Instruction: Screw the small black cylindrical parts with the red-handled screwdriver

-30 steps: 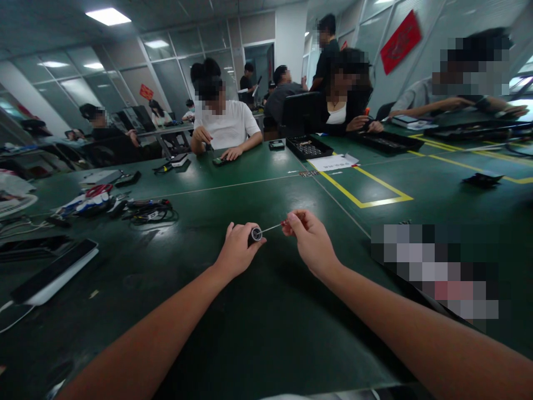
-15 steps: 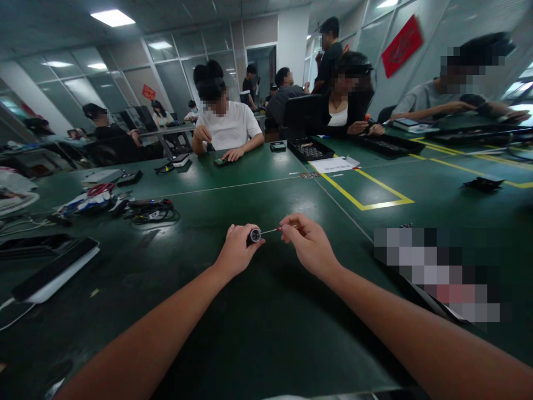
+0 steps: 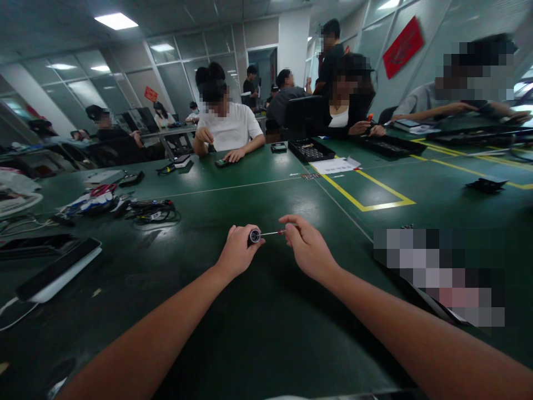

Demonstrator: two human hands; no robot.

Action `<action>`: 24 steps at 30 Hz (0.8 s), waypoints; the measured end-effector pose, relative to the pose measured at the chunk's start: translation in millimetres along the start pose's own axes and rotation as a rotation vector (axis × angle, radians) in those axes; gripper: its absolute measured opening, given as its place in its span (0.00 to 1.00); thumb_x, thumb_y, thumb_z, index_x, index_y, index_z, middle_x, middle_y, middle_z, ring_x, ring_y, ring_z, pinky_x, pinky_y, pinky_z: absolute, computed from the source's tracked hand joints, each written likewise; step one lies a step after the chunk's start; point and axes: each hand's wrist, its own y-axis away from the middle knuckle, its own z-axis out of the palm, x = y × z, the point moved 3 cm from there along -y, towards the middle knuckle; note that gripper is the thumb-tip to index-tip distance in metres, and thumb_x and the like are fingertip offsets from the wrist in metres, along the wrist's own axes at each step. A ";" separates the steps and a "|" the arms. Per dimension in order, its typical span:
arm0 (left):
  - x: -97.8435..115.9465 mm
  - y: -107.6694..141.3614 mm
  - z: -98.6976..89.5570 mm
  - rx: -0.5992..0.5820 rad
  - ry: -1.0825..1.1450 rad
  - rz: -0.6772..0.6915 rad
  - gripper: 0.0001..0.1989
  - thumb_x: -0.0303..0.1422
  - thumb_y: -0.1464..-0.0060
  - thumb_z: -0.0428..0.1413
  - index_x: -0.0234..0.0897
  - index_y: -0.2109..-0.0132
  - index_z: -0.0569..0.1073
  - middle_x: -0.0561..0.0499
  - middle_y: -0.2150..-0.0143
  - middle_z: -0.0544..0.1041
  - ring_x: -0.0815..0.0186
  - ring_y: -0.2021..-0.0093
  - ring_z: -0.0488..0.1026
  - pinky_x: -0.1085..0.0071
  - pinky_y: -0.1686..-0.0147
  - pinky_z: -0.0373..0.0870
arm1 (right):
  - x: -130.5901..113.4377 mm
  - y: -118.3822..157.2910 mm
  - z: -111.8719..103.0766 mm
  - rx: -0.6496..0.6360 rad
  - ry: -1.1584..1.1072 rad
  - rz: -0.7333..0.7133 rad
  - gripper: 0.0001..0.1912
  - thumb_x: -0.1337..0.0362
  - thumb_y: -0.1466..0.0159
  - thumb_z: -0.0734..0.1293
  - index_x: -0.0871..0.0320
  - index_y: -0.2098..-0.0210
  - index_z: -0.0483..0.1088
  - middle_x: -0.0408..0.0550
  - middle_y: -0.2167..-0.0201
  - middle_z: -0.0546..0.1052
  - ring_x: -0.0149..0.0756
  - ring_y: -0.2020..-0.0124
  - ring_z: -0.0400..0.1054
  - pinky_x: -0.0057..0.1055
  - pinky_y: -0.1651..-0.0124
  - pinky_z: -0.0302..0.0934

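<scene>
Landmark for all entries: the black cylinder (image 3: 254, 236), places read from the wearer's side.

1. Black cylinder. Held above the green desk (image 3: 266, 333), ringed open end facing the wearer.
2. Left hand (image 3: 238, 253). On the cylinder's left; fingers curled closed around its body, thumb beneath.
3. Screwdriver (image 3: 271, 233). Thin metal shaft, red at the handle; lies roughly level, running right from the cylinder's right side. Whether the tip touches cannot be told.
4. Right hand (image 3: 310, 244). To the cylinder's right, apart from it; thumb and fingers loosely closed on the red handle, index finger raised and extended. Handle largely hidden.
5. Dark cable bundle (image 3: 152, 212). Left of the cylinder and slightly beyond.
6. Slim black-and-white device (image 3: 60, 272). Far left of the cylinder, a little nearer the wearer.
7. Yellow tape outline (image 3: 389, 206). Beyond the cylinder, to its right.
8. White sheet (image 3: 333, 165). Beyond the cylinder, to its right, overlapping the tape outline's far part.
9. Co-worker in white shirt (image 3: 231, 125). Beyond the cylinder, slightly left, across the desk.
</scene>
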 end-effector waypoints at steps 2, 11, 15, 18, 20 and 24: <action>-0.4 -0.6 0.0 0.006 -0.009 -0.004 0.07 0.31 0.39 0.61 0.40 0.56 0.71 0.51 0.59 0.76 0.57 0.57 0.70 0.57 0.49 0.63 | -0.7 1.0 0.4 -0.018 -0.010 0.004 0.15 0.61 0.31 0.56 0.55 0.52 0.71 0.44 0.70 0.75 0.38 0.69 0.70 0.34 0.65 0.61; -0.2 -0.4 0.4 -0.004 -0.024 -0.008 0.06 0.30 0.39 0.60 0.40 0.56 0.71 0.51 0.59 0.75 0.57 0.56 0.70 0.57 0.48 0.63 | -9.9 4.9 1.6 -0.035 0.121 -0.061 0.21 0.55 0.27 0.55 0.55 0.61 0.76 0.46 0.66 0.80 0.38 0.66 0.74 0.34 0.62 0.62; 0.0 0.2 1.5 -0.031 -0.043 -0.012 0.05 0.31 0.38 0.60 0.39 0.56 0.71 0.51 0.59 0.75 0.58 0.56 0.70 0.56 0.47 0.62 | -11.3 6.3 2.5 -0.032 0.145 -0.089 0.17 0.59 0.28 0.56 0.55 0.54 0.75 0.48 0.65 0.81 0.38 0.66 0.74 0.34 0.62 0.63; 0.0 -0.1 1.9 -0.030 -0.053 -0.002 0.04 0.32 0.37 0.59 0.39 0.57 0.71 0.51 0.60 0.75 0.58 0.56 0.69 0.55 0.46 0.62 | -12.4 8.7 3.0 -0.042 0.140 -0.095 0.16 0.60 0.29 0.57 0.56 0.50 0.73 0.48 0.65 0.80 0.37 0.70 0.72 0.34 0.65 0.61; -0.3 -0.4 1.7 -0.026 -0.049 -0.004 0.04 0.32 0.37 0.58 0.39 0.57 0.71 0.51 0.60 0.75 0.57 0.57 0.69 0.55 0.47 0.62 | -13.6 10.4 3.8 -0.058 0.144 -0.104 0.15 0.60 0.29 0.58 0.56 0.50 0.72 0.47 0.67 0.79 0.37 0.72 0.71 0.34 0.67 0.60; -0.5 -0.8 0.9 -0.028 -0.045 -0.015 0.04 0.31 0.37 0.59 0.39 0.57 0.71 0.50 0.60 0.75 0.57 0.56 0.69 0.55 0.47 0.63 | -15.6 12.3 4.6 -0.071 0.147 -0.114 0.13 0.61 0.29 0.58 0.55 0.50 0.70 0.45 0.71 0.76 0.37 0.73 0.69 0.34 0.68 0.58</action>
